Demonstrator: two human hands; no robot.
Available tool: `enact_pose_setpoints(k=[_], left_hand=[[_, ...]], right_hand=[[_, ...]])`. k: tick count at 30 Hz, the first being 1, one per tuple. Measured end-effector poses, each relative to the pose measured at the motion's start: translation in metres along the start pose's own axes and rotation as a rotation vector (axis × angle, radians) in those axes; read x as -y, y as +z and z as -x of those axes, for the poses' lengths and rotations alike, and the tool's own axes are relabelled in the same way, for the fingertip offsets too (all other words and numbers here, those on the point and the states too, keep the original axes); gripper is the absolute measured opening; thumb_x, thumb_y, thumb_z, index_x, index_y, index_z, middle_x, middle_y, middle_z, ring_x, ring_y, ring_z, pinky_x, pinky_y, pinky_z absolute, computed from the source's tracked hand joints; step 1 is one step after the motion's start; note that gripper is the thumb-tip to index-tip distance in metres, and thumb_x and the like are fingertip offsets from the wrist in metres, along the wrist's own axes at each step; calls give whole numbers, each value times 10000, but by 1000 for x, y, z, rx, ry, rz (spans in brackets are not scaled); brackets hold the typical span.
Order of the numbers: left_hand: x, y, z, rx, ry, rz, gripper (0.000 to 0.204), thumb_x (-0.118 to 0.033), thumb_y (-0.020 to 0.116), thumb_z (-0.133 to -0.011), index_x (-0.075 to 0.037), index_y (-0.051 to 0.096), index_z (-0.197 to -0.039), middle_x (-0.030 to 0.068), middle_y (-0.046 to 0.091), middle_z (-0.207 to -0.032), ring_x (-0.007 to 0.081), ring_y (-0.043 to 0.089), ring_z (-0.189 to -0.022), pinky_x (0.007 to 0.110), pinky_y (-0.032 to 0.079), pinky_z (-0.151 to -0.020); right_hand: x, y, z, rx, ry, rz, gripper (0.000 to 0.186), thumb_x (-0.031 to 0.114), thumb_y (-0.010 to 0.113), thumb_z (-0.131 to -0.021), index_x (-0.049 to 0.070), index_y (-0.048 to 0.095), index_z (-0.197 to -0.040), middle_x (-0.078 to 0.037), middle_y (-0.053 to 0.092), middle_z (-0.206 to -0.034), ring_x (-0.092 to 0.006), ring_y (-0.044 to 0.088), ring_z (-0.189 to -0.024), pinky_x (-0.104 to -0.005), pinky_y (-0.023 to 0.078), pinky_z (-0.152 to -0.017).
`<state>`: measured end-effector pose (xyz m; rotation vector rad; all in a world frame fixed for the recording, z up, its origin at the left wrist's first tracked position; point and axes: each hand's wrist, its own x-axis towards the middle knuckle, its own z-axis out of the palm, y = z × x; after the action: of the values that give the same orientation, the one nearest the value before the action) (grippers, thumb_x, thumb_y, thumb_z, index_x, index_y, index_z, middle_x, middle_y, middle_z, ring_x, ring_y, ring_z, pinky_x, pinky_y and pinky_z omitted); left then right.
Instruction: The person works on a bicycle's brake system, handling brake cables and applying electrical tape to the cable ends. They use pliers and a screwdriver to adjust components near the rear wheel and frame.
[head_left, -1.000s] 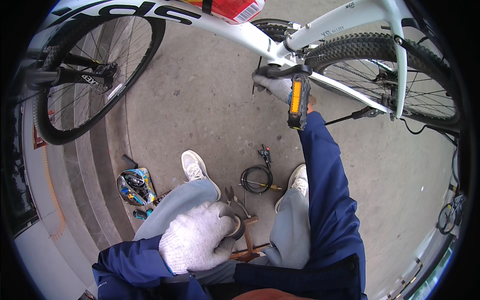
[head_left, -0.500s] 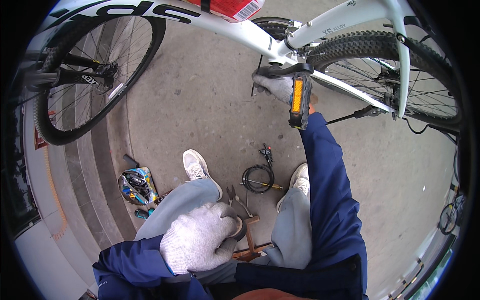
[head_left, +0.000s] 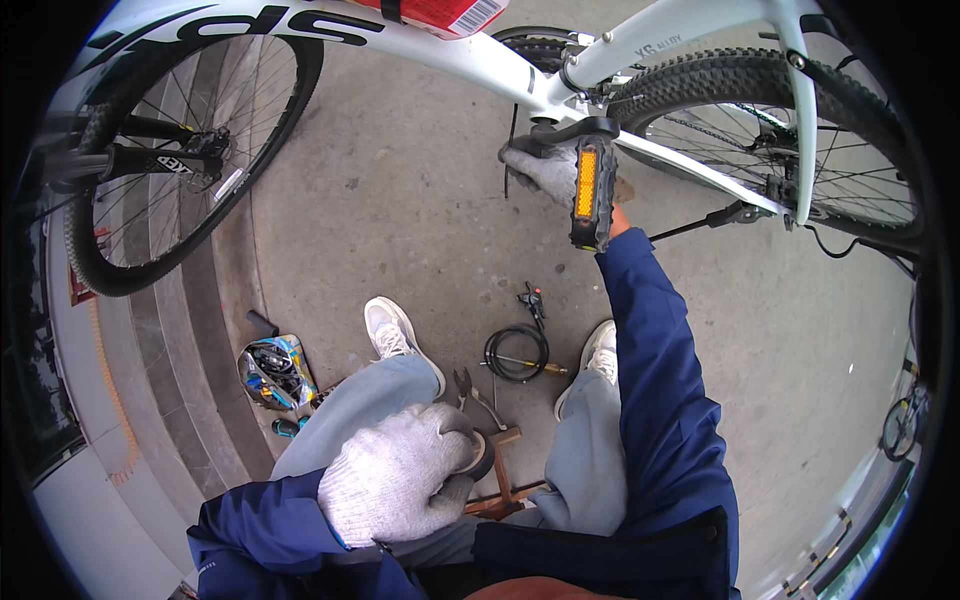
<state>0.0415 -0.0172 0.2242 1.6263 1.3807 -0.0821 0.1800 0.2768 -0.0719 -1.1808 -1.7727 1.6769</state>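
Note:
My left hand, in a light grey knit glove, is held over my lap. Its fingers close around a round black roll with a pale core, which looks like a roll of tape. My right hand, gloved too, reaches under the white bicycle frame by the black crank arm. Its fingers pinch a thin black cable hanging below the frame. The pedal with its orange reflector hides part of that hand and wrist.
Between my shoes lie a coiled black brake hose with its lever and pliers, near a wooden stool frame. At left, a bag of tools sits beside stone steps. The kickstand juts down at right.
The bicycle appears slightly higher and further left in the view. My right hand shifts slightly with it, still at the cable. My left hand keeps its hold on the roll.

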Motion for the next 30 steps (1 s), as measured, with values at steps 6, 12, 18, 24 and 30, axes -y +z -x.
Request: enact_pose_setpoints(k=[6,12,18,24,30], left_hand=[[-2,-1,-2,12,-23,53,329,-245,742,-885,-50,772,-1148,161,698,-1136,374,698,-1104,493,619,-873],[-4,-3,-3,31,-49,72,261,-186,765,-834,-9,786,-1025,153,744,-1237,374,720,-1110,458,612,-931],[0,-9,-7,15,37,93,294,-212,772,-850,-39,781,-1088,155,714,-1160,378,707,-1082,489,600,-907],[11,-14,-10,-238,5,203,245,-149,792,-835,-11,737,-1030,172,706,-1141,372,718,-1045,442,589,-933],[93,-19,-59,-154,-230,628,269,-155,688,-968,39,713,-1154,134,721,-1125,230,706,-1016,364,562,-927]], right_hand=[[4,-6,10,106,-7,74,428,439,723,-1042,35,802,-1160,-72,785,-935,-172,700,-808,-354,559,-746],[-32,-1,22,279,-47,417,546,543,595,-1059,66,787,-1244,-135,792,-1057,-304,737,-984,-419,556,-936],[-87,17,51,165,-152,422,508,486,576,-1068,61,785,-1250,-183,800,-1171,-364,747,-1110,-444,553,-996],[-121,28,100,238,80,507,405,432,720,-1005,112,780,-1245,-186,800,-1179,-397,733,-1164,-462,569,-1036],[-144,32,165,103,190,476,515,552,731,-963,71,806,-1131,-231,780,-1160,-429,722,-1135,-479,575,-990]])
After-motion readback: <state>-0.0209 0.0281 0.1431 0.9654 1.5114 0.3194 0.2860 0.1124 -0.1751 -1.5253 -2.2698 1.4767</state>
